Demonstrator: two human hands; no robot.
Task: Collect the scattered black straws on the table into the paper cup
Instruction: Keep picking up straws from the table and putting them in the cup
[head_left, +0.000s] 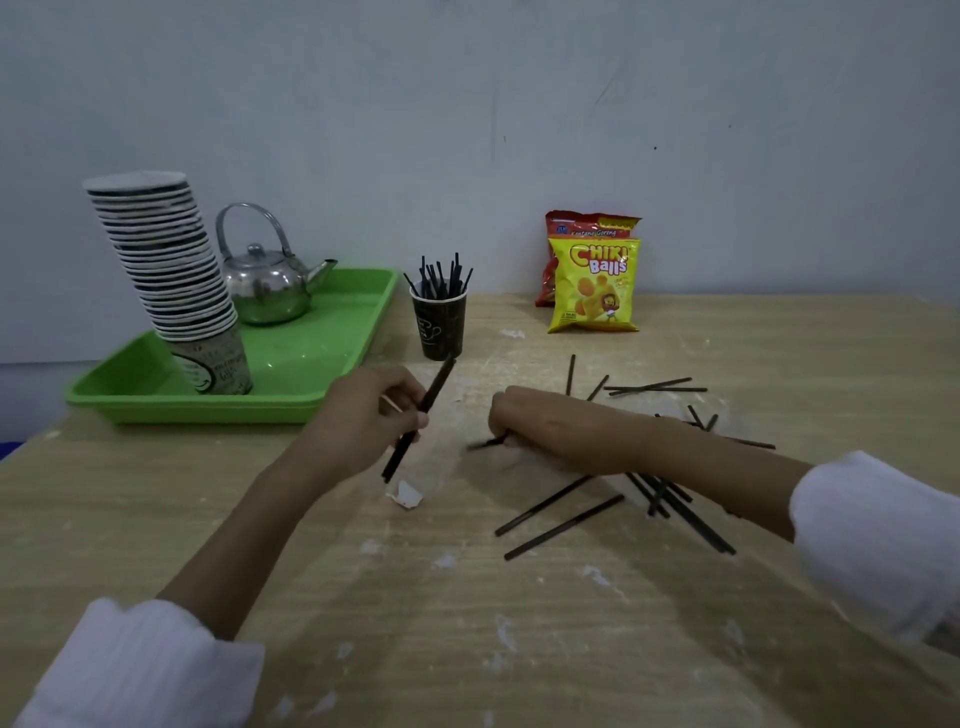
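A dark paper cup (439, 327) stands at the middle back of the table with several black straws (439, 278) upright in it. My left hand (371, 415) grips a small bundle of black straws (439, 384), tilted, just in front of the cup. My right hand (540, 423) lies low on the table and pinches one black straw (480, 444) by its end. Several loose black straws (563, 526) lie scattered on the table to the right, some under my right forearm, others farther back (654, 387).
A green tray (311, 358) at the back left holds a leaning stack of paper cups (171, 275) and a metal kettle (267, 286). Two snack bags (595, 283) stand against the wall. A scrap of white paper (405, 493) lies near my left hand.
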